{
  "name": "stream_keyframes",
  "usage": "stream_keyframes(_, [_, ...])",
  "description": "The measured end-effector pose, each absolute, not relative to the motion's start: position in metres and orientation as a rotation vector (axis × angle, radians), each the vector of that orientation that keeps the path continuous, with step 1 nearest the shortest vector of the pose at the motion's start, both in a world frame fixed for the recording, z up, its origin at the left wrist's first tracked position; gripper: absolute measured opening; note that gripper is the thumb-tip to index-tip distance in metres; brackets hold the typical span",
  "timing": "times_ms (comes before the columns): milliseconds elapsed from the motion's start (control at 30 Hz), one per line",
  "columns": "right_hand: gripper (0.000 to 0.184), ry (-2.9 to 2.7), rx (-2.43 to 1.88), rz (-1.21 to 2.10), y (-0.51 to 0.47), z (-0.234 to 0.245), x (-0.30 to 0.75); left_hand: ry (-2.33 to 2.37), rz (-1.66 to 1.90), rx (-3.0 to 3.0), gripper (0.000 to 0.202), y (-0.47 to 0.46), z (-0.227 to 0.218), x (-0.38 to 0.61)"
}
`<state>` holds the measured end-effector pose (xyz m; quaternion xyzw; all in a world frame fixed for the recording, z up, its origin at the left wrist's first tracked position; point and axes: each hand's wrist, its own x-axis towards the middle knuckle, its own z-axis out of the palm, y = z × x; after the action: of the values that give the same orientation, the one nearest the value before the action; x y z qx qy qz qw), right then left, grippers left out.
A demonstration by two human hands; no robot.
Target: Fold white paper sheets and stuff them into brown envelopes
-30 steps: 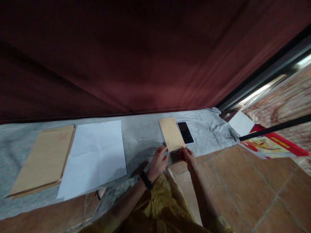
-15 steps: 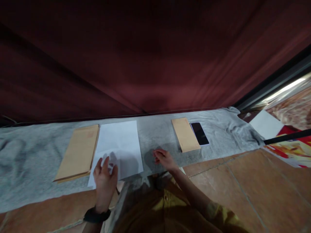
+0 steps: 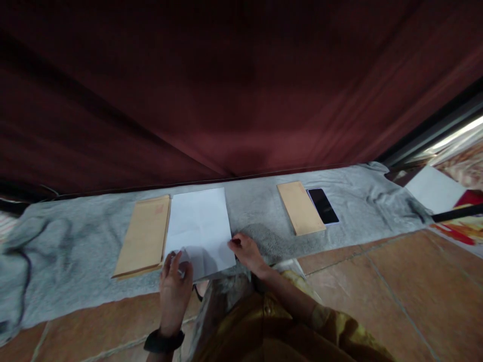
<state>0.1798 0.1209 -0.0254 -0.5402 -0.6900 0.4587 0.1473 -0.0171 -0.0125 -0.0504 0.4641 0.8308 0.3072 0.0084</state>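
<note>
A creased white sheet of paper [image 3: 199, 216] lies flat on a grey cloth [image 3: 249, 203]. At its lower left corner, my left hand [image 3: 176, 281] rests with fingers bent and apart. My right hand [image 3: 247, 251] has its thumb and fingertips pinched at the sheet's right edge, near the lower corner; the exact contact is partly hidden. A stack of brown envelopes [image 3: 141, 236] touches or nearly touches the paper's left side. Farther right, another brown envelope or stack of them [image 3: 301, 208] lies beside a dark-screened phone [image 3: 323, 206].
A dark red curtain [image 3: 241, 110] hangs behind the cloth. Brown floor tiles [image 3: 362, 281] run along the near side. At the far right are a white sheet [image 3: 435, 188], a black bar [image 3: 458, 212] and a colourful printed sheet [image 3: 460, 234].
My right hand has moved left from the cloth to the paper's right edge. My left hand stays at the lower left corner. The whole view has shifted slightly.
</note>
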Motion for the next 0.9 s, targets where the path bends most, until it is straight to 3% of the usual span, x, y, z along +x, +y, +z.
stream_keyframes(233, [0.008, -1.845, -1.496, 1.262, 0.128, -0.028, 0.201, 2.533, 0.999, 1.344, 0.05, -0.013, -0.035, -0.012])
stream_keyframes(567, [0.034, -1.412, -1.443, 1.196, 0.149, -0.053, 0.324, 2.192, 0.977, 1.711, 0.046, 0.031, -0.013, 0.069])
stream_keyframes(900, [0.044, -1.334, -1.513, 1.191, 0.14, -0.069, 0.359, 1.981, 0.761, 2.068, 0.047, 0.063, -0.03, 0.136])
